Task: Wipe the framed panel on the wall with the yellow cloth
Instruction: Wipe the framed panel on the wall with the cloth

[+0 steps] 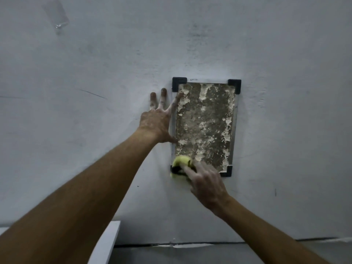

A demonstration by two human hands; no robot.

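Yellow cloth point(182, 162) sits bunched under the fingers of the right hand point(206, 184), which presses it against the lower left corner of the panel point(204, 126); the fingers close down on the wad, though the exact grip is hidden behind them. The cloth covers that bottom-left corner bracket and spills a little past the frame onto the wall point(76, 111). The left hand point(157, 122) lies flat and spread, empty, its palm on the wall just beside the panel's left edge, with the index finger and thumb reaching over the frame, seemingly to steady it. The panel hangs upright on the wall, facing the person, its long axis vertical, with black brackets point(235, 85) visible at the other three corners. Nearly the whole face remains mottled with pale crusty patches over a darker ground, thickest along the top and right side. Judging by that, the wiping looks barely begun: no part of the face reads as clean, and all of the surface above the cloth is left to do. A white ledge point(109, 239) juts out below.
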